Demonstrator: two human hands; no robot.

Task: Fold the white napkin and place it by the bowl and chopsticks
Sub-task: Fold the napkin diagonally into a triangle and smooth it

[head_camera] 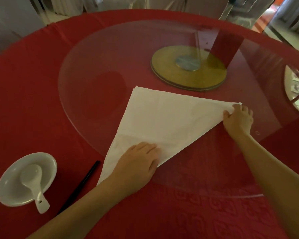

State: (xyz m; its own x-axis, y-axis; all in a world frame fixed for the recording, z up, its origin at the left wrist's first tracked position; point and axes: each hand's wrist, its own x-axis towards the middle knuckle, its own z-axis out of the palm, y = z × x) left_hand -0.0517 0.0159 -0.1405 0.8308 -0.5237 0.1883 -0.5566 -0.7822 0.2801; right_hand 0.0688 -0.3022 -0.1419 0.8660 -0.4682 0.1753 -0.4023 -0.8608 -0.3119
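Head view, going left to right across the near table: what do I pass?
From the left: bowl → chopsticks → left hand → right hand. The napkin spans under both hands, so it has no clear place.

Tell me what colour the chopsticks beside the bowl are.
Black. The chopsticks show best in the head view, the only one.
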